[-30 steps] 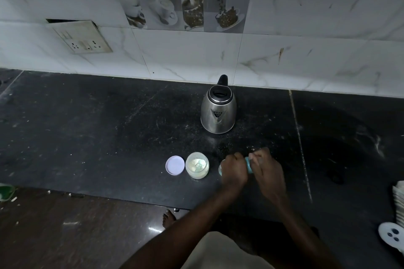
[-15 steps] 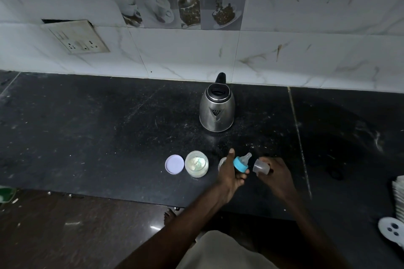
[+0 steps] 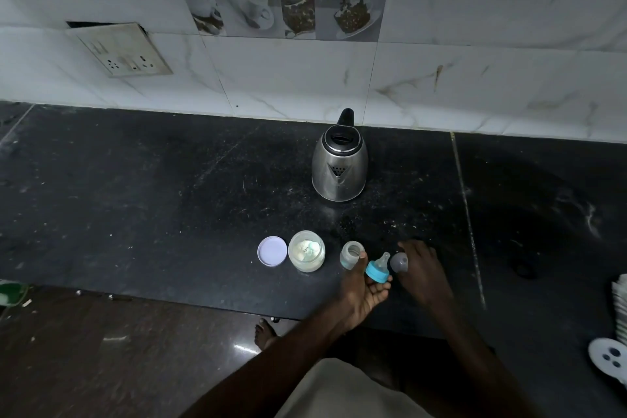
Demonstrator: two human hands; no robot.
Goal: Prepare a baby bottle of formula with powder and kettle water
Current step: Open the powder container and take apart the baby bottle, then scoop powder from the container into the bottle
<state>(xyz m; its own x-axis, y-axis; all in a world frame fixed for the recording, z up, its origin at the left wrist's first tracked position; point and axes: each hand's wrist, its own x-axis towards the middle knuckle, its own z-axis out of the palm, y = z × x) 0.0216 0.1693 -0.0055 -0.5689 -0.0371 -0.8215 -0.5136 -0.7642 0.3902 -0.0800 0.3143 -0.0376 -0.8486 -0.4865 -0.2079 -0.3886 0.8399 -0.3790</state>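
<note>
On the black counter (image 3: 135,200) stands an open clear baby bottle (image 3: 351,254), near the front edge. My left hand (image 3: 364,285) holds the blue-ringed teat (image 3: 378,268) in its curled fingers, its thumb up beside the bottle. My right hand (image 3: 424,273) holds the clear dome cap (image 3: 399,262) just right of the teat, low over the counter. Left of the bottle sits an open jar of white powder (image 3: 306,250) with a small scoop in it, and its pale lid (image 3: 272,250) lies flat beside it. The steel kettle (image 3: 340,166) stands behind, spout toward me.
A tiled wall with a socket plate (image 3: 124,51) runs behind the counter. White objects (image 3: 610,360) lie at the far right edge. The counter's front edge drops to a brown floor (image 3: 101,349), where a bare foot (image 3: 266,332) shows.
The two hands, together on the bottle top a second ago, have drawn apart: the left came away with the teat, the right with the cap. The bottle now stands open.
</note>
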